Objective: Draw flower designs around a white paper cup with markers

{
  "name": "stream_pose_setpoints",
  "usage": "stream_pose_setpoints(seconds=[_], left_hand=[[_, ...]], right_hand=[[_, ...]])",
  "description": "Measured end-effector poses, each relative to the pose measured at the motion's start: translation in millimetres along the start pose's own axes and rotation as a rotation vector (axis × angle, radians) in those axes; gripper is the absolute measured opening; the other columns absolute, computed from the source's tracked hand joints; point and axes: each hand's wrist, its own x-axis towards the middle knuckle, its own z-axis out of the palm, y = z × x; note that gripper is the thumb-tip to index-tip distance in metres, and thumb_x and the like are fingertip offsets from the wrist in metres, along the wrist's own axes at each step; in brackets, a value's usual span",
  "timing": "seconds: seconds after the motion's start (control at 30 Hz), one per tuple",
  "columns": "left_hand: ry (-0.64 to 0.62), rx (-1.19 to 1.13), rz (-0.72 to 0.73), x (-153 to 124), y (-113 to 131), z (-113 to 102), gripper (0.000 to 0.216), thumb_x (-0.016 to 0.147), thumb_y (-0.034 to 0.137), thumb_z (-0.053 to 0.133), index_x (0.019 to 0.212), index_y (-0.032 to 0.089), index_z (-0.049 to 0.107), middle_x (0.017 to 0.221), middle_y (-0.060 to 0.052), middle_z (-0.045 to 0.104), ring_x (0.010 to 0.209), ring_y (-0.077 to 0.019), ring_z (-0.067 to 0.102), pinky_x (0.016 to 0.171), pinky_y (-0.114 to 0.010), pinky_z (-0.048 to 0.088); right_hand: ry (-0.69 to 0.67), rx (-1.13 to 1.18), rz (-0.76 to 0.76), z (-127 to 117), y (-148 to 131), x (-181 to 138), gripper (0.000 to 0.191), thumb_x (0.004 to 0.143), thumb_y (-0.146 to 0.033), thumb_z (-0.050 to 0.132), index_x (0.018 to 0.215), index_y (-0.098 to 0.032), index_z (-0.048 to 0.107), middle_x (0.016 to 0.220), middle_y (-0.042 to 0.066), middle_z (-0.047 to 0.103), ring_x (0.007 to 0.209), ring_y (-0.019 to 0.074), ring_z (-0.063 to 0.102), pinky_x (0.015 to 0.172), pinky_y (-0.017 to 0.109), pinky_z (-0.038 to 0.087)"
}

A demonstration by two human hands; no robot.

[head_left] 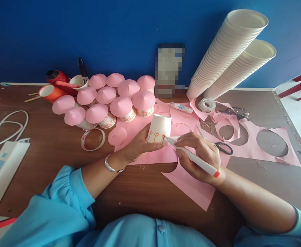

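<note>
Currently a white paper cup (160, 125) sits in the grip of the left hand (139, 144), just above a pink paper sheet (152, 158) on the brown table (129, 192). That hand is closed on the cup's left side and near edge: the thumb stretches along the near edge, below the drawings, while the other fingers are mostly hidden behind the cup. Three small drawings with red-orange heads and yellowish stems run in a row across the facing side, clear of the thumb.

From the right, the right hand (200, 151) grips a white marker (196, 160) between thumb and fingers, its red end pointing back toward the wrist. The marker's tip meets the cup at the rightmost drawing, or very nearly; exact contact is too small to tell.

Just left of the left hand lies a pink paper disc (117, 136), and beyond it a white ring (93, 139) with red marks. Behind these stand decorated cups topped with pink cones (120, 106). Past the right hand, scissors (224, 148) lie among pink offcuts (253, 144), with a tape roll (207, 105) farther back. Two tall stacks of white cups (227, 51) lean against the blue wall (119, 31).
</note>
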Motion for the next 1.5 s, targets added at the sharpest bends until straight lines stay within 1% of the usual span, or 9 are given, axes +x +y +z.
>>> stream_pose_setpoints(seconds=[0.2,0.27,0.43,0.63,0.83,0.97,1.13,1.5], left_hand=[[-0.012,0.011,0.014,0.6,0.1,-1.1,0.055,0.078,0.038,0.09,0.124,0.023,0.065,0.111,-0.006,0.07,0.106,-0.0239,0.064,0.093,-0.039,0.052],[-0.01,0.01,0.012,0.6,-0.5,-1.4,0.057,0.079,0.038,0.09,0.127,0.023,0.065,0.116,-0.007,0.071,0.109,-0.0256,0.065,0.094,-0.04,0.052],[-0.014,0.011,0.018,0.6,-3.6,-3.5,0.065,0.079,0.038,0.09,0.136,0.025,0.062,0.134,-0.011,0.07,0.125,-0.0323,0.064,0.098,-0.043,0.052],[-0.019,0.002,0.005,0.5,-6.3,-5.5,0.063,0.081,0.039,0.089,0.136,0.025,0.061,0.139,-0.012,0.068,0.128,-0.0324,0.063,0.105,-0.047,0.051],[0.009,0.001,-0.005,0.5,-5.5,-3.5,0.061,0.081,0.04,0.09,0.132,0.024,0.062,0.135,-0.011,0.069,0.13,-0.0336,0.063,0.107,-0.05,0.051],[-0.002,-0.018,0.01,1.1,-5.8,-3.9,0.061,0.08,0.038,0.09,0.133,0.024,0.063,0.14,-0.012,0.068,0.135,-0.0347,0.061,0.106,-0.048,0.051],[-0.002,-0.037,0.015,0.7,-4.7,-3.3,0.065,0.081,0.038,0.09,0.138,0.026,0.06,0.14,-0.012,0.069,0.134,-0.0348,0.062,0.104,-0.046,0.052],[0.008,-0.017,0.0,0.9,-6.0,-3.3,0.068,0.08,0.041,0.09,0.138,0.025,0.058,0.146,-0.013,0.065,0.137,-0.0358,0.059,0.103,-0.045,0.052]], right_hand=[[0.008,0.0,-0.014,0.1,0.1,-0.7,0.019,0.094,-0.01,0.062,0.108,-0.023,0.061,0.086,0.003,0.074,0.074,0.0194,0.076,0.06,0.031,0.061],[0.008,0.004,-0.008,0.4,0.4,-1.0,0.021,0.094,-0.01,0.062,0.109,-0.023,0.062,0.086,0.003,0.074,0.074,0.0196,0.076,0.061,0.031,0.061],[0.025,0.002,-0.008,0.7,0.8,-0.4,0.022,0.093,-0.009,0.063,0.11,-0.023,0.063,0.086,0.004,0.075,0.073,0.0202,0.076,0.061,0.032,0.061],[0.048,-0.02,-0.029,1.4,0.9,0.6,0.021,0.094,-0.008,0.061,0.109,-0.023,0.061,0.084,0.004,0.073,0.07,0.0193,0.074,0.057,0.032,0.059],[0.035,-0.037,-0.012,1.0,0.4,0.0,0.023,0.092,-0.009,0.062,0.108,-0.025,0.063,0.084,0.002,0.075,0.071,0.0202,0.076,0.058,0.032,0.06],[0.025,-0.033,-0.002,0.8,-0.6,0.2,0.021,0.093,-0.01,0.062,0.107,-0.024,0.062,0.085,0.003,0.075,0.071,0.0199,0.075,0.058,0.032,0.059],[0.027,-0.02,-0.007,1.3,-1.3,0.8,0.017,0.094,-0.01,0.061,0.105,-0.023,0.061,0.083,0.003,0.074,0.069,0.0189,0.075,0.057,0.03,0.058],[0.023,-0.027,-0.011,0.5,-2.9,1.1,0.019,0.094,-0.009,0.061,0.105,-0.023,0.06,0.083,0.002,0.074,0.07,0.0183,0.075,0.058,0.03,0.059]])
